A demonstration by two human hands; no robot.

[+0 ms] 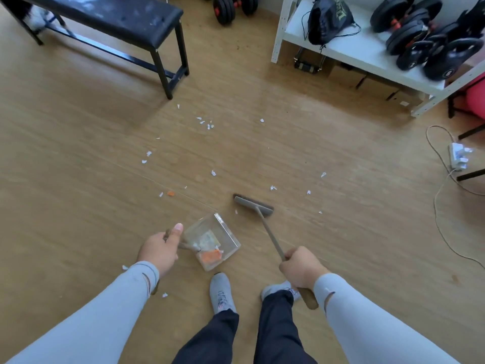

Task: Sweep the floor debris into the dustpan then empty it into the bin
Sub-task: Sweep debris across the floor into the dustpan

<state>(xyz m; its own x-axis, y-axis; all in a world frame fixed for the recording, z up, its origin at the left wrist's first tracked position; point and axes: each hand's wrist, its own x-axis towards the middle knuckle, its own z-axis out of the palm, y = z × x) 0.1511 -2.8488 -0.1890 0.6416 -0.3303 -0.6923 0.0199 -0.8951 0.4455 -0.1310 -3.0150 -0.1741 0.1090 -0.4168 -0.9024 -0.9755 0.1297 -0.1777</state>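
My left hand (pixel 160 249) grips the handle of a clear plastic dustpan (pixel 231 239), which sits low over the wooden floor with white and orange scraps inside it. My right hand (pixel 301 269) grips the thin handle of a grey broom (pixel 253 204), whose brush head rests on the floor just beyond and right of the dustpan's mouth. Several small white paper scraps (pixel 206 123) lie scattered across the floor ahead, and one orange bit (pixel 170 193) lies to the left. No bin is in view.
A black bench (pixel 110 19) stands at the far left. A white shelf (pixel 349 48) with dumbbells, kettlebells and a black bag is at the far right. A power strip (pixel 458 156) and its cable lie on the floor at right. My shoes (pixel 221 292) are below the dustpan.
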